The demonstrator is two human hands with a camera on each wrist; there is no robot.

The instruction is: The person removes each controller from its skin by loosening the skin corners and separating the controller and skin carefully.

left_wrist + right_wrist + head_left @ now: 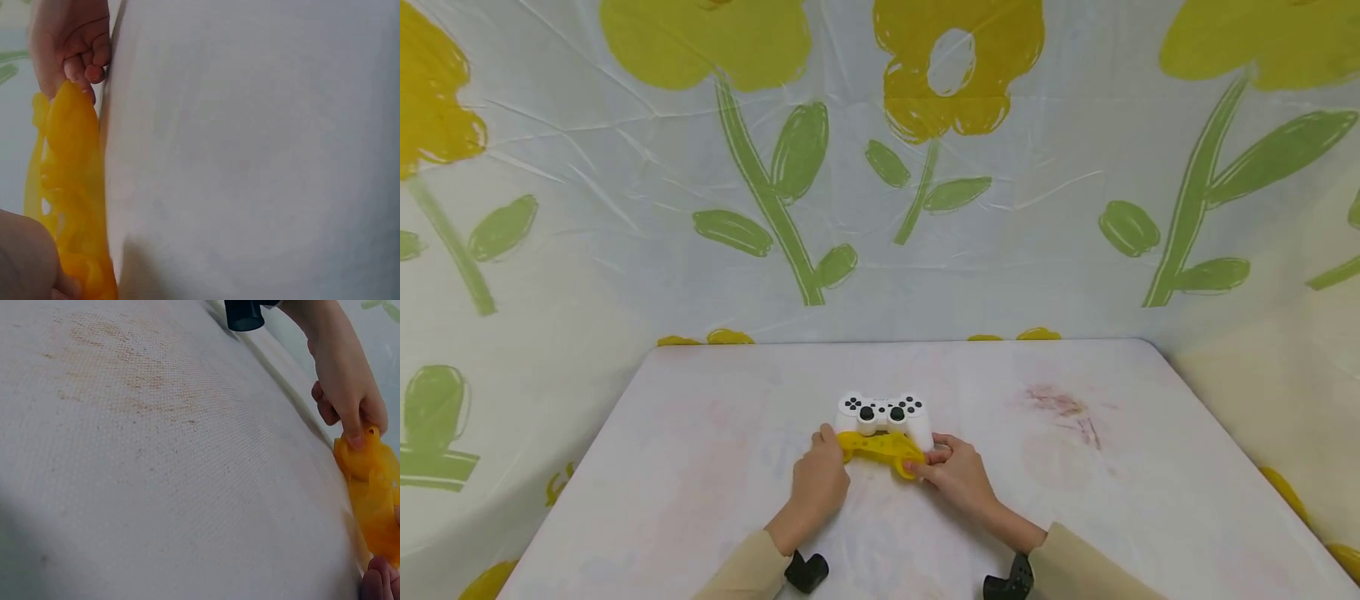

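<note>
A white game controller (882, 408) with black sticks and buttons lies on the table, its front part covered from view by a yellow silicone controller cover (880, 447). My left hand (822, 475) pinches the cover's left end, thumb and fingers on it; the right wrist view shows that left hand (347, 375) gripping from above. At the cover's right end, my right hand (958, 479) holds it between thumb and fingers. The cover (72, 137) looks soft, thin and hollow, with holes in it. Whether it touches the controller cannot be told.
The white-covered table (700, 467) has reddish-brown stains (1063, 404) right of the controller. A flower-printed cloth (1000, 217) hangs behind and at the sides. Black devices (807, 573) sit at both wrists, by the beige sleeves (748, 567).
</note>
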